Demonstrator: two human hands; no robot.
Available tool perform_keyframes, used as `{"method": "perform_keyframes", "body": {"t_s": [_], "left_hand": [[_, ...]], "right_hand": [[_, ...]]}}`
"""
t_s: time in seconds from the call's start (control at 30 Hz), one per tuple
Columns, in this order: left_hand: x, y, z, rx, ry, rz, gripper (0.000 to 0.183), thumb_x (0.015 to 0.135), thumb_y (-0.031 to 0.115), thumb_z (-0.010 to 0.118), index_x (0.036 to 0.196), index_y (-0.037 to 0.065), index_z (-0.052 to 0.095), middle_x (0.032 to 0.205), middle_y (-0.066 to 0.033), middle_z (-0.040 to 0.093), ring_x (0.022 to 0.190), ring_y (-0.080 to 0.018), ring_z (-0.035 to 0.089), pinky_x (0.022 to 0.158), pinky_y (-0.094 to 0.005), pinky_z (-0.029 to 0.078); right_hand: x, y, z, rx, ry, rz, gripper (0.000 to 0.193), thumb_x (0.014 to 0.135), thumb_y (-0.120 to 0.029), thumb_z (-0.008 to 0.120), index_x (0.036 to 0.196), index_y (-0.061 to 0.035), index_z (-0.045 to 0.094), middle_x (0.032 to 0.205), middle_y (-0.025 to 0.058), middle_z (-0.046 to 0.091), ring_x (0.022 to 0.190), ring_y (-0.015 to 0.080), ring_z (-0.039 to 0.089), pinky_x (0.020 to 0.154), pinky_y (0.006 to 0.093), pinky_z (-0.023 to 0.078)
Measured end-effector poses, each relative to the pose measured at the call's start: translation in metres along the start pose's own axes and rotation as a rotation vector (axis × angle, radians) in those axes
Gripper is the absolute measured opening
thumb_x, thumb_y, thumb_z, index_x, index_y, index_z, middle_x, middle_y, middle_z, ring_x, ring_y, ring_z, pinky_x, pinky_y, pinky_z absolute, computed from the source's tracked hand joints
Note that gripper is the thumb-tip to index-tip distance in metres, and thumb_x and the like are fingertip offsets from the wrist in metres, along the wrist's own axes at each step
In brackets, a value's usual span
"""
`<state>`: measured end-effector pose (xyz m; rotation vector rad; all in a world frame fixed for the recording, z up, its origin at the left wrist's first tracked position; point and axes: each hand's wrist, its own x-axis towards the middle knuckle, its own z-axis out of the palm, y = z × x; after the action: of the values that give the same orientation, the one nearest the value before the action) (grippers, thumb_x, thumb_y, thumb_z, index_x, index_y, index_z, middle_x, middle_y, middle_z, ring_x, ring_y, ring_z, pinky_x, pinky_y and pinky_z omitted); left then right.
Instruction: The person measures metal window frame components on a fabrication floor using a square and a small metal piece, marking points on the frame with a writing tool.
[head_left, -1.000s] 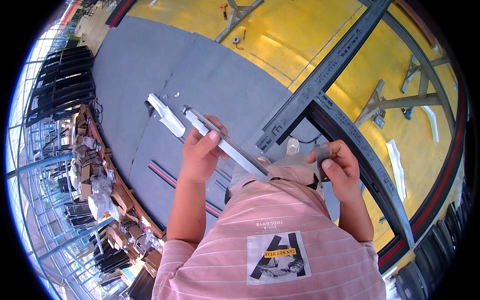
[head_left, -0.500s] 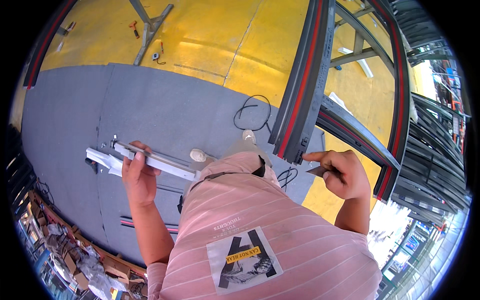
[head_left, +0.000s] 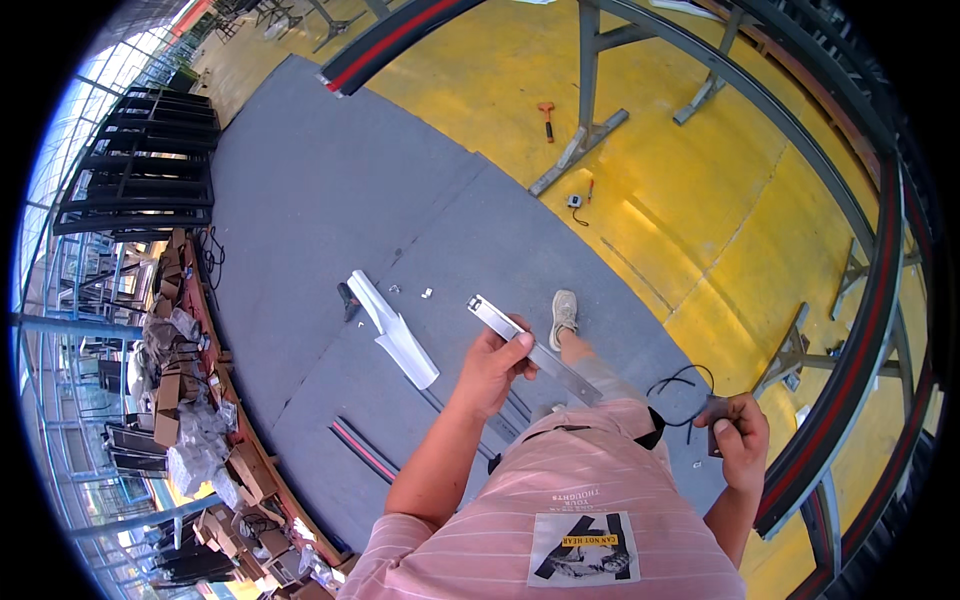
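My left hand (head_left: pixel 497 368) is wrapped round a slim silver-grey metal bar (head_left: pixel 566 374), thumb on top. The bar slants from its notched far end down toward my shirt. Off to the right, my right hand (head_left: pixel 742 440) pinches a small dark flat plate (head_left: pixel 716 428) between thumb and fingers. A black frame profile with a red stripe (head_left: pixel 845 400) runs just right of that hand, apart from it. On the floor beyond the right hand, a thin black cable (head_left: pixel 682 380) lies in a loop.
A folded white sheet (head_left: pixel 392 332) lies on the grey floor, with black-and-red strips (head_left: pixel 362 448) nearer me. On the yellow floor are an orange hammer (head_left: pixel 547 120), a tape measure (head_left: pixel 575 202) and a metal stand's foot (head_left: pixel 580 152). Cardboard boxes (head_left: pixel 252 472) line the left.
My view has swung left, away from the frame. My right hand has drawn back from the profile's end with the plate. The left hand still grips the bar, now further in front of me.
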<state>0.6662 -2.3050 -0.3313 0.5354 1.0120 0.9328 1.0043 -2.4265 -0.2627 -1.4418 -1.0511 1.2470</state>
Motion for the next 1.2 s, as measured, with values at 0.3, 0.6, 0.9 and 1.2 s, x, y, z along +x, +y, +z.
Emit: {"method": "perform_keyframes", "body": {"t_s": [0.3,0.6,0.9,1.2], "left_hand": [[0.118,0.155,-0.057,0.133,0.210,0.133,0.040,0.086,0.021,0.074,0.115,0.002,0.054,0.094,-0.0081,0.060,0.079,-0.0189,0.063,0.066,-0.0315,0.052],[0.216,0.307,-0.093,0.051,0.276,0.287,0.039,0.084,0.015,0.076,0.112,-0.001,0.053,0.091,-0.0119,0.063,0.074,-0.0219,0.065,0.063,-0.0338,0.054],[0.329,0.401,-0.168,-0.013,0.122,0.376,0.038,0.081,0.014,0.078,0.109,0.001,0.055,0.092,-0.0105,0.059,0.073,-0.0203,0.064,0.056,-0.0333,0.058],[0.391,0.477,-0.197,-0.055,0.154,0.428,0.040,0.081,0.015,0.077,0.109,-0.001,0.053,0.093,-0.0139,0.059,0.073,-0.0208,0.065,0.058,-0.0311,0.057]], "right_hand": [[0.296,-0.017,0.159,0.031,-0.457,0.188,0.012,0.093,-0.010,0.055,0.101,-0.0006,0.052,0.076,0.0035,0.063,0.065,0.0059,0.052,0.060,0.0225,0.042],[0.483,-0.104,0.285,0.067,-0.746,0.076,0.029,0.091,-0.019,0.071,0.103,-0.0013,0.052,0.088,0.0006,0.057,0.080,0.0045,0.054,0.067,0.0213,0.044],[0.589,-0.129,0.384,0.220,-0.594,0.213,0.028,0.092,-0.017,0.069,0.106,-0.0013,0.050,0.093,0.0052,0.065,0.084,0.0071,0.058,0.072,0.0211,0.047],[0.693,-0.150,0.421,-0.112,-0.386,0.009,0.030,0.091,-0.013,0.067,0.113,-0.0001,0.051,0.087,0.0063,0.066,0.076,0.0098,0.060,0.069,0.0250,0.048]]}}
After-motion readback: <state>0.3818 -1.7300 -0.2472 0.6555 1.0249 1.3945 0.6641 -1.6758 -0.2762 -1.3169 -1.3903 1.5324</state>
